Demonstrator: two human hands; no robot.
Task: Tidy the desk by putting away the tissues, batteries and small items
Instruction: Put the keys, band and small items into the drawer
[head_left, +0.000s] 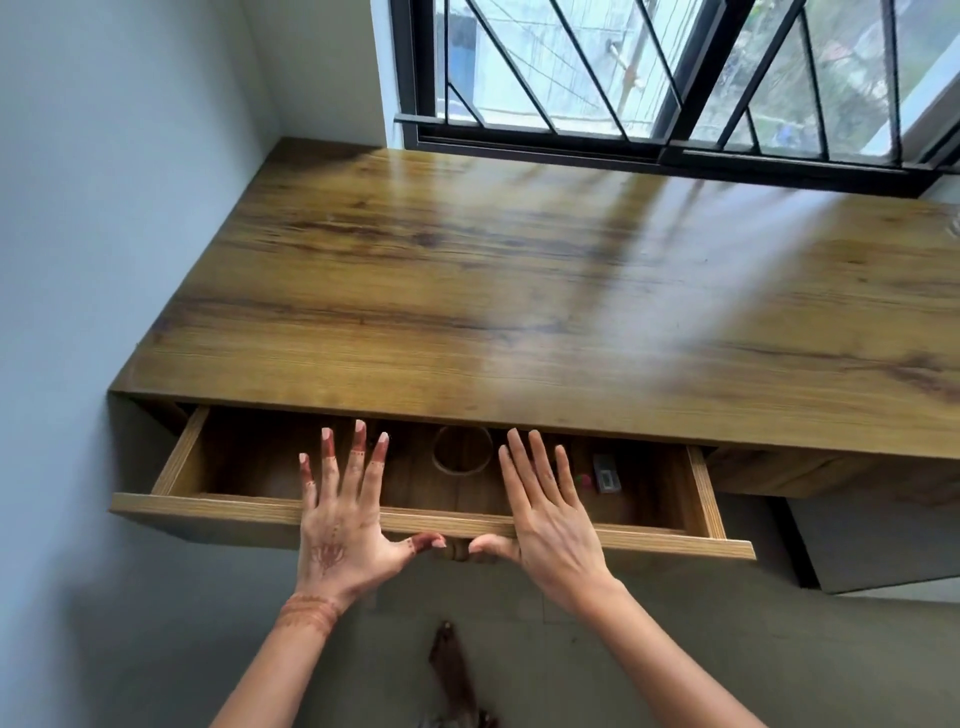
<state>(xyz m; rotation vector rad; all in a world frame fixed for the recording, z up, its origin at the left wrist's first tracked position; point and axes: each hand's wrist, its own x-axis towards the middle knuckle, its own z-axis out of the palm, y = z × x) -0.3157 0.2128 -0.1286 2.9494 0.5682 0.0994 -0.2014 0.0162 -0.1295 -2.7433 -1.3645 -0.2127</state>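
2 hands rest on the front edge of an open drawer (431, 521) under the wooden counter (519, 291).

The left hand (345, 525) and right hand (545, 519) lie flat over the drawer's front panel, fingers spread and reaching over the inside, thumbs pointing at each other on either side of a small wooden knob (457, 552); each grip is slack and holds nothing. Inside the drawer, near its back wall, a round wooden ring or cup (462, 451) shows between the 2 hands. Right of the right hand lie a small grey rectangular item (606, 474), perhaps a battery pack, and, just beside it, a small pink thing (586, 480) too blurred to tell. The drawer's left part shows bare wood.
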